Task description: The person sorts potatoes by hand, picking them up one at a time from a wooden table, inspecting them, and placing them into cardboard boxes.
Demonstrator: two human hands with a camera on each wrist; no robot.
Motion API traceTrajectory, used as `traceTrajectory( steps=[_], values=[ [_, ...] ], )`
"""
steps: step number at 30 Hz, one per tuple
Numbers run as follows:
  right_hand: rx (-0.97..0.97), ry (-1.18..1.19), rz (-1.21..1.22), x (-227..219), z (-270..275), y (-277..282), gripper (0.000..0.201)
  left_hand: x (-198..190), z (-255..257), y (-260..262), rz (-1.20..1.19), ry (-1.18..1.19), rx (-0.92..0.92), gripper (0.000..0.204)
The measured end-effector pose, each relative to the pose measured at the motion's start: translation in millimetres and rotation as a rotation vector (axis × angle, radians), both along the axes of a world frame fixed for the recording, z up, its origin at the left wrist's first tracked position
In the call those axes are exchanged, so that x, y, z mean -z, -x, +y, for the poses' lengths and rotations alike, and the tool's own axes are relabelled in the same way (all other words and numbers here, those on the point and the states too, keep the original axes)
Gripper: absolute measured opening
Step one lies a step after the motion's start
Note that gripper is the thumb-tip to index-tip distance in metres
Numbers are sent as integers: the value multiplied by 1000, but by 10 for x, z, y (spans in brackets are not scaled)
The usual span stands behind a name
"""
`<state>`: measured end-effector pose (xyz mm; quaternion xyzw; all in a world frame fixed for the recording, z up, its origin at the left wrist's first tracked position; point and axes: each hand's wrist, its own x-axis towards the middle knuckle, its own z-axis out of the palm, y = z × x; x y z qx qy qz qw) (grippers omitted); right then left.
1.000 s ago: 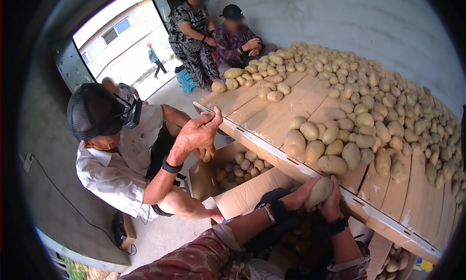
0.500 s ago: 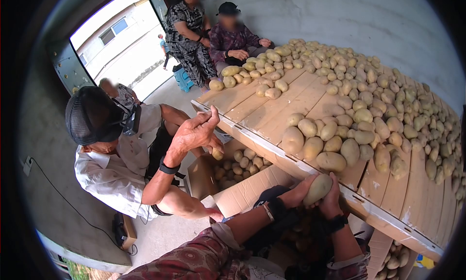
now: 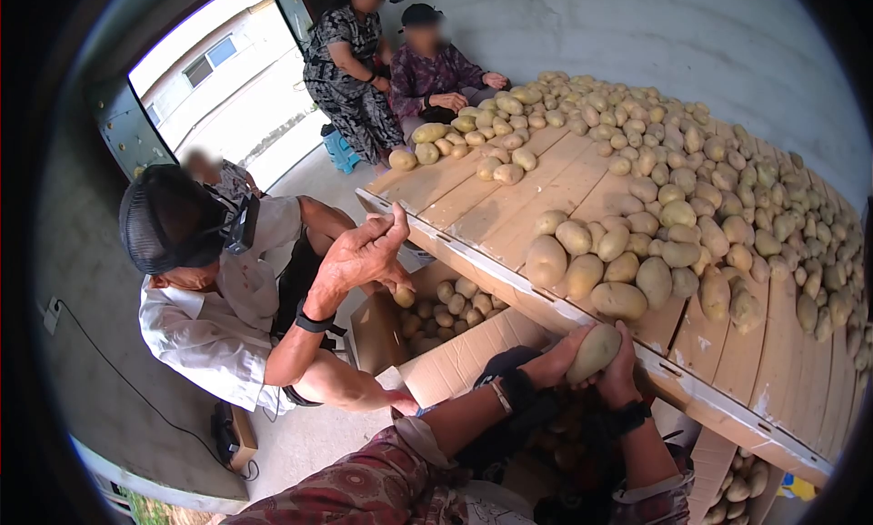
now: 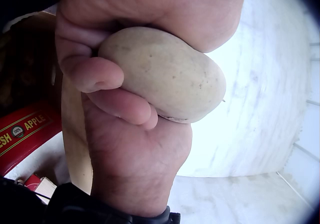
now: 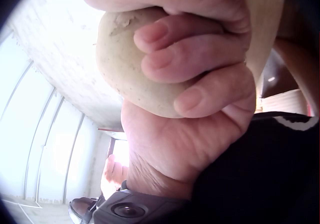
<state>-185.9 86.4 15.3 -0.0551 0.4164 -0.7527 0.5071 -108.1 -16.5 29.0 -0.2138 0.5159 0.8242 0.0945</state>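
One large potato (image 3: 596,354) is gripped between both hands just off the table's near edge. In the head view the left hand (image 3: 556,359) is on its left side and the right hand (image 3: 620,375) on its right. The left wrist view shows the potato (image 4: 162,73) from below, with curled fingertips (image 4: 100,74) against it. Across the potato (image 5: 125,58) in the right wrist view lie several bent fingers (image 5: 192,53). The palms cover part of its surface.
A wooden table (image 3: 555,184) carries a large spread of potatoes (image 3: 691,197). Beside it a cardboard box (image 3: 468,361) holds potatoes, near a seated person in a white shirt (image 3: 205,334). Another potato box (image 3: 741,489) stands lower right. Two people are at the far end.
The two hands and the potato stay nearly in place. At the far end, the seated person's hands have moved apart, the standing person leans differently, and the passer-by outside has left view.
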Motion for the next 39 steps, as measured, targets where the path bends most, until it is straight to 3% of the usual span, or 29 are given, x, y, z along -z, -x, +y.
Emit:
traceTrajectory(
  steps=[19,21,24,33,39],
  values=[
    [-11,-7,-10,52,-7,20,58,55,-11,19,16,-29,14,65],
    [231,-22,-107,138,-105,1,52,76,-35,21,19,-83,36,65],
    [268,14,-111,296,-128,37,48,58,-43,33,-14,-113,38,67],
    [120,-44,-59,-35,-17,-31,51,-30,-24,19,-78,-83,86,68],
    [50,-22,-5,56,6,21,58,-39,1,18,-56,-56,49,67]
  ],
)
